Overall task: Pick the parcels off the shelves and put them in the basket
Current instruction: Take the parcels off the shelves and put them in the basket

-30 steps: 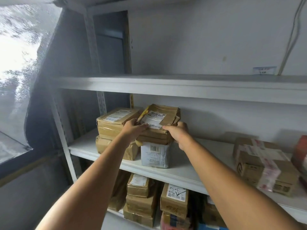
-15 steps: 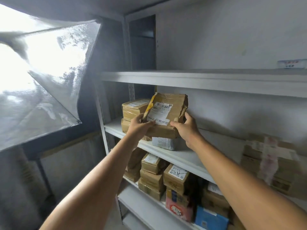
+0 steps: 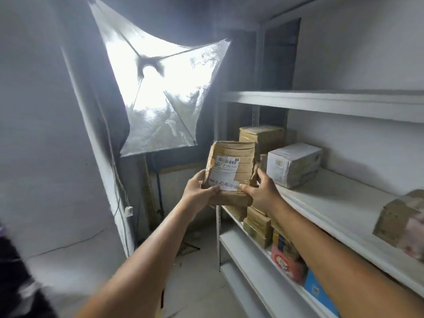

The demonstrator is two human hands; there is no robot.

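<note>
We grip a battered brown parcel (image 3: 231,166) with both hands: our left hand (image 3: 197,191) wraps its lower left corner with the thumb lying across the front, and our right hand (image 3: 261,191) clasps the lower right edge, thumb pressed onto the front and fingers curled behind. The parcel is held in the air, tilted so its front faces us, just off the left end of the shelving and touching no board. A white label (image 3: 226,173) with a barcode and printed characters covers much of its front. Just behind it, on the middle shelf (image 3: 332,203), stands a stack of brown parcels (image 3: 261,136), and beside that a white box (image 3: 293,164). Further right on the same board lies another brown parcel (image 3: 399,223), blurred at the edge of view. The upper shelf (image 3: 321,102) runs above. Below our right forearm, the lower shelf carries small brown boxes (image 3: 259,226), a red pack (image 3: 286,262) and a blue box (image 3: 319,292). To the left of the shelving, a lit softbox (image 3: 165,88) stands on a stand over the pale floor (image 3: 197,271).
</note>
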